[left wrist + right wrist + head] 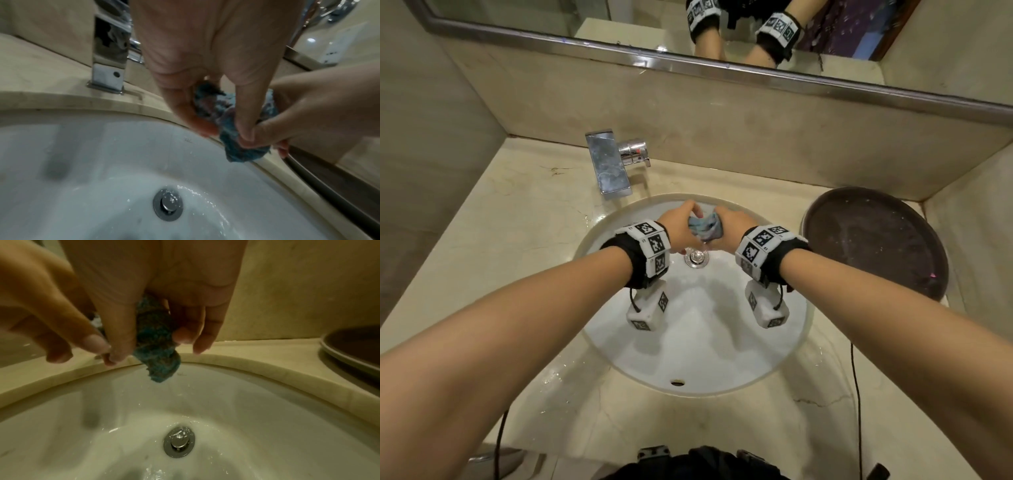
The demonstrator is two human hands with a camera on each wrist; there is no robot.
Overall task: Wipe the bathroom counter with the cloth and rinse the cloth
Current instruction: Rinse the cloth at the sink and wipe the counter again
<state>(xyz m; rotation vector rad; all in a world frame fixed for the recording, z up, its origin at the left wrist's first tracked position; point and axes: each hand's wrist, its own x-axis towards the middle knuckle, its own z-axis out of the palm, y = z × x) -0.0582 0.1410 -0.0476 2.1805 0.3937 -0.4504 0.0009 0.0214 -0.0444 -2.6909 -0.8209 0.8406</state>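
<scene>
A wadded blue cloth (705,228) is squeezed between both hands over the far side of the white sink basin (722,349). My left hand (678,224) grips its left end, and my right hand (729,229) grips the right end. In the left wrist view the left hand (216,100) curls around the cloth (236,146), with the right hand (304,110) meeting it. In the right wrist view the right hand (156,308) pinches the cloth (158,353), whose wet tip hangs over the basin (246,402). Water lies around the drain (179,443).
A chrome tap (609,164) stands behind the basin at the left. A round dark tray (876,240) sits on the beige counter (500,233) at the right. A mirror (619,20) runs along the back wall. The counter (722,431) in front is wet.
</scene>
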